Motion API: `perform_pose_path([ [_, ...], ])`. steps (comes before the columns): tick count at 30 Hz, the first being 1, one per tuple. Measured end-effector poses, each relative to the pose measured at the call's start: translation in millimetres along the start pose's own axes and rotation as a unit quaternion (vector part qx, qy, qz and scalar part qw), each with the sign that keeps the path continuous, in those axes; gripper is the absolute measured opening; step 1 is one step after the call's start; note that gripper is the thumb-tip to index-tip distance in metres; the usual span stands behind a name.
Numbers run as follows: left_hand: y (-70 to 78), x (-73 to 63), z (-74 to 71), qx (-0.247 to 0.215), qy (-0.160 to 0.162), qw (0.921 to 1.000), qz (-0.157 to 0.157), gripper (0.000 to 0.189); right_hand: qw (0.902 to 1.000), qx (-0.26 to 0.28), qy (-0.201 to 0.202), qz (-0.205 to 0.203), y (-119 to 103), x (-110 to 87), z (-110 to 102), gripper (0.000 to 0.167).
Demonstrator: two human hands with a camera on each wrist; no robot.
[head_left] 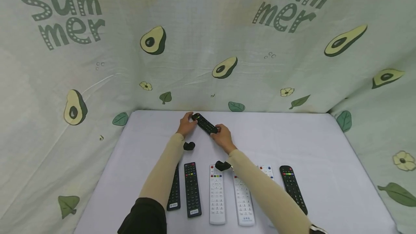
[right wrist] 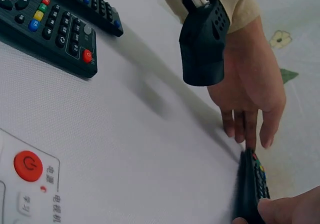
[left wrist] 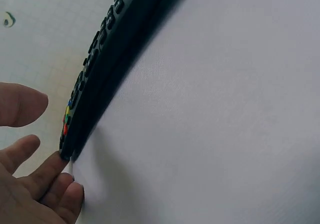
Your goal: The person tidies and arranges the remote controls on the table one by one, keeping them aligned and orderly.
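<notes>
A black remote control [head_left: 205, 123] with rows of buttons lies slantwise between my two hands near the table's far edge. My right hand [head_left: 224, 139] pinches its near right end; in the right wrist view the thumb [right wrist: 277, 210] lies along the button side. At the other end, by the coloured buttons, is my left hand [head_left: 186, 125]. Its fingertips touch that end in the left wrist view, while the thumb [left wrist: 22, 104] stands apart from the remote. The remote is tilted onto its edge there, its dark underside close over the white cloth.
Nearer me lies a row: two black remotes [head_left: 192, 190], white remotes [head_left: 217, 198] and a black one [head_left: 293, 189] at the right. My right forearm partly covers another white remote [head_left: 266, 170]. A printed curtain [head_left: 195, 93] hangs behind the white table [head_left: 292, 136].
</notes>
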State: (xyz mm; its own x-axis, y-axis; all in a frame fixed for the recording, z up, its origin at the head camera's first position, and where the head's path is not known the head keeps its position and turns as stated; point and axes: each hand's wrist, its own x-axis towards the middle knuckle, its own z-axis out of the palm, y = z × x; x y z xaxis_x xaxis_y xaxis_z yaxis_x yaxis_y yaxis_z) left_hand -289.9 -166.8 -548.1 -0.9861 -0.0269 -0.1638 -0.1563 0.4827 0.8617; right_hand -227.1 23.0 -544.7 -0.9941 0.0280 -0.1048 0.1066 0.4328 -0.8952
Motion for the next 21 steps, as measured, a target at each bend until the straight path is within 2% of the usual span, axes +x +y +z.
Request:
perform_pose_path([
  [5,-6.1,-2.4,3.6,-0.043,0.009,0.9989,0.012,0.055,0.9992,0.027,0.016,0.023,3,-2.8,-4,0.045],
  [12,-9.9,-8.5,13.6,-0.105,0.043,0.9934,0.018,0.05,0.9986,0.039,0.026,0.024,10,-8.7,-12,0.044],
  [21,6.1,-27.0,20.8,-0.155,0.06,0.9861,0.006,0.039,0.998,0.055,0.018,0.023,14,-22.5,-35,0.042],
])
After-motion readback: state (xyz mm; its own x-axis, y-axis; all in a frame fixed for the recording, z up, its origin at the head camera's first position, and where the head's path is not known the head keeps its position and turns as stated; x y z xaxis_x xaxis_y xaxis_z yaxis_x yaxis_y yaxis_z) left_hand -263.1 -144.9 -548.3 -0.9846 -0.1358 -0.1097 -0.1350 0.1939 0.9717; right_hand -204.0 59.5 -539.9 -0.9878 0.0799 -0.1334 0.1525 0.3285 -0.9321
